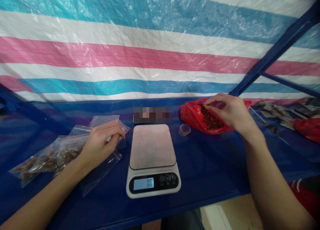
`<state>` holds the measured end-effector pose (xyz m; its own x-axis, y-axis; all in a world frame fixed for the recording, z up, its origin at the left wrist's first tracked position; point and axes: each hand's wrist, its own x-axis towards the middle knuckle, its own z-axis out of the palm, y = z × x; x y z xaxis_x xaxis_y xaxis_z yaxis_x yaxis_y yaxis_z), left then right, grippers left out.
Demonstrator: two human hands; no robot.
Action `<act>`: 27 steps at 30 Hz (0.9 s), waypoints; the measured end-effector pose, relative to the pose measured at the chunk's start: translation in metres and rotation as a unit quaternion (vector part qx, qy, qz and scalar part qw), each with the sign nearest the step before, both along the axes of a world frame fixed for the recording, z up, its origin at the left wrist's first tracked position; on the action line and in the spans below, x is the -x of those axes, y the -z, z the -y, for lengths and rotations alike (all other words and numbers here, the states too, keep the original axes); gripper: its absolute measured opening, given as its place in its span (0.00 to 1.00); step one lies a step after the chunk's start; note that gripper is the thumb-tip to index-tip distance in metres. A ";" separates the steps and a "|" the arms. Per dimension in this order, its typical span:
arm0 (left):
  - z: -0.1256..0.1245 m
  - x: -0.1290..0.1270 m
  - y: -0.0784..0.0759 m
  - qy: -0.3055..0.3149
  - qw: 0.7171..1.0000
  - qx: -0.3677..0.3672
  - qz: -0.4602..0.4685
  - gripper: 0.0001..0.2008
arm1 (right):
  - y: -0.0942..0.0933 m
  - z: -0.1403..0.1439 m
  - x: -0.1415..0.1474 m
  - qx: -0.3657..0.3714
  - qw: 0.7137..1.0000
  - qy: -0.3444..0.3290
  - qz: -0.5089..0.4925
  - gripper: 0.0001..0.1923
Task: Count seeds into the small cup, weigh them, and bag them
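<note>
Filled zip bags [45,161] lie at the left of the blue table [212,170]. The left hand [100,145] rests on them, fingers curled around an empty bag [112,123]. A scale [152,160] sits in the middle, with a small cup [184,130] just beside it. The right hand [228,112] reaches into the red bag [197,118], fingertips pinched on dark pieces [211,118].

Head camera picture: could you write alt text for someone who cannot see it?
A person's right hand reaches into a red bag of dark brown bits while the left hand rests on clear zip bags. Between them on a blue table, an empty digital scale reads zero.
</note>
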<state>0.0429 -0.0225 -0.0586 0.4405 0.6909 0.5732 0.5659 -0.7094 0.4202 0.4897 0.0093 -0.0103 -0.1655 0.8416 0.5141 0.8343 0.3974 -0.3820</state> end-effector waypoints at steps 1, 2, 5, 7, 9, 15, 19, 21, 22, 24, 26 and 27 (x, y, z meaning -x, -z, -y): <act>0.000 0.000 0.000 -0.001 1.000 0.001 -0.002 0.17 | -0.001 0.002 0.002 0.003 1.000 -0.003 -0.004 0.07; 0.000 0.000 0.000 -0.002 1.000 0.003 -0.003 0.17 | -0.002 0.003 0.003 0.009 1.000 -0.009 -0.005 0.07; 0.000 -0.001 0.000 0.000 1.000 0.010 -0.005 0.17 | -0.001 0.004 0.007 0.018 0.999 -0.028 0.005 0.07; 0.000 -0.001 -0.001 0.001 1.000 0.014 -0.002 0.16 | 0.002 0.002 0.008 0.020 0.999 -0.036 0.017 0.07; 0.000 -0.001 0.000 -0.001 1.000 0.016 -0.001 0.16 | 0.004 -0.001 0.007 0.020 0.999 -0.039 0.025 0.05; -0.001 -0.001 0.001 0.007 1.000 0.007 0.003 0.16 | -0.003 0.006 0.011 0.003 0.999 -0.031 0.018 0.04; -0.001 -0.001 0.001 0.006 1.000 0.012 -0.003 0.16 | -0.010 0.018 0.028 0.020 0.995 -0.092 -0.022 0.04; -0.001 -0.001 0.002 0.005 1.000 0.012 -0.006 0.16 | -0.009 0.022 0.039 0.047 0.989 -0.138 -0.023 0.05; -0.002 0.000 0.002 0.004 1.000 0.011 -0.006 0.16 | -0.008 0.023 0.044 0.063 0.985 -0.161 -0.016 0.05; -0.002 0.000 0.004 0.003 1.000 0.010 -0.006 0.16 | -0.003 0.025 0.053 0.099 0.974 -0.204 0.000 0.06; -0.003 0.000 0.005 0.004 1.000 0.012 -0.005 0.16 | 0.002 0.025 0.059 0.134 0.961 -0.240 0.014 0.07; -0.003 0.000 0.005 0.005 1.000 0.015 -0.007 0.16 | 0.005 0.025 0.061 0.148 0.956 -0.253 0.020 0.08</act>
